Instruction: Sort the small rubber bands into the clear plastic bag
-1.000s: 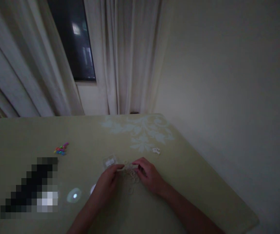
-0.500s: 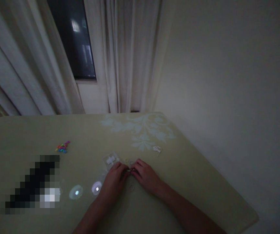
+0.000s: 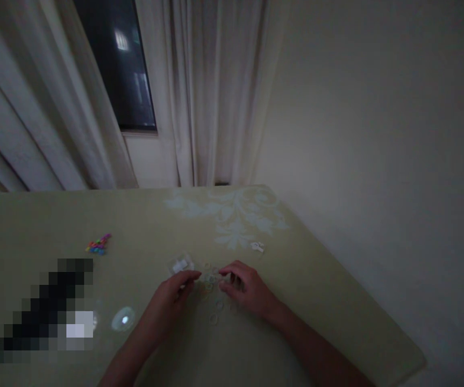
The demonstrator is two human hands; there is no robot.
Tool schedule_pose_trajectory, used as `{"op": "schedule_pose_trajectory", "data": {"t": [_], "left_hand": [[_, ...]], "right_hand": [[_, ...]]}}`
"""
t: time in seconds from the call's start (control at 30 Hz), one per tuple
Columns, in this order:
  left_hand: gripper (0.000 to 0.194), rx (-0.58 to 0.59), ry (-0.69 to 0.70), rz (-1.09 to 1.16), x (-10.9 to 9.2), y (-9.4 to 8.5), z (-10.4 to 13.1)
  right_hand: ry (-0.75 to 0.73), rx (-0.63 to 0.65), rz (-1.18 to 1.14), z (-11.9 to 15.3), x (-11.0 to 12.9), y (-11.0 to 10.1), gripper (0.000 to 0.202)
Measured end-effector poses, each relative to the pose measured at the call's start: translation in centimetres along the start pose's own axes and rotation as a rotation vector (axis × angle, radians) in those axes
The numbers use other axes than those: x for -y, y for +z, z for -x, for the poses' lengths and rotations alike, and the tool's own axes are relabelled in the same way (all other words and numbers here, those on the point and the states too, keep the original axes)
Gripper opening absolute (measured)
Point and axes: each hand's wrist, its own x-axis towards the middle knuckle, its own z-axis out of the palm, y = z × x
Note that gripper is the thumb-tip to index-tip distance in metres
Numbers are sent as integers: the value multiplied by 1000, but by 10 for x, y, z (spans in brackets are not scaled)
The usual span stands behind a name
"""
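Several small pale rings [image 3: 213,319] lie scattered on the table between my hands, some of them in a loose cluster. To the left of the cluster is my left hand [image 3: 175,290], its thumb and fingers apart with nothing visible between them. My right hand [image 3: 245,285] hovers at the cluster's right side, fingers curved and apart from the thumb, and I see nothing in it. Just beyond my left fingertips lies a clear plastic bag [image 3: 181,264] with something white in or on it. A small white piece [image 3: 257,246] rests past my right hand.
A pile of small colourful pieces [image 3: 99,244] lies on the table [image 3: 143,226] at the left. Nearer is a dark, pixelated long shape [image 3: 46,309]. A bright reflection shows beside it. Curtains [image 3: 232,97] and a wall [image 3: 369,118] border the table.
My hands were together, fingertips pinched at one spot; now they have parted and the fingers have opened. More rings show on the table between them.
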Motion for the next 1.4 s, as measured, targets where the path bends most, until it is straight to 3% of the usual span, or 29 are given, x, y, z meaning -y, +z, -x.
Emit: {"op": "schedule_pose_trajectory", "data": {"t": [0.1, 0.17, 0.33, 0.43, 0.5, 0.6, 0.67, 0.8, 0.93, 1.07, 1.23, 1.4], "left_hand": [[35, 47, -24, -13, 0, -12, 5], [36, 78, -36, -27, 2, -24, 10], [25, 193, -61, -97, -3, -44, 16], [31, 37, -37, -86, -13, -43, 9], [36, -115, -24, -92, -14, -40, 3], [36, -272, 23, -196, -4, -35, -2], [35, -301, 36, -289, 8, -32, -3], [28, -222, -39, -431, 22, -29, -2], [46, -172, -45, -474, 21, -31, -4], [49, -217, -8, -528, 18, -34, -4], [43, -203, -31, -646, 15, -35, 0], [35, -256, 50, -697, 12, -30, 1]], "right_hand": [[-87, 131, 81, 5, 8, 2, 73], [-151, 218, 160, 8, 14, 7, 82], [-500, 408, 368, 25, 36, 32, 48], [-715, 467, 426, 38, 47, 48, 38], [-743, 478, 435, 42, 50, 55, 36], [-667, 444, 432, 40, 46, 56, 39], [-573, 412, 430, 34, 39, 51, 47], [-320, 316, 460, 20, 27, 32, 58], [-133, 243, 460, 13, 17, 14, 51], [-117, 173, 372, 12, 11, 10, 38], [-56, -35, 325, 7, 1, 9, 14], [-5, -5, 255, 0, -1, -11, 4]]}}
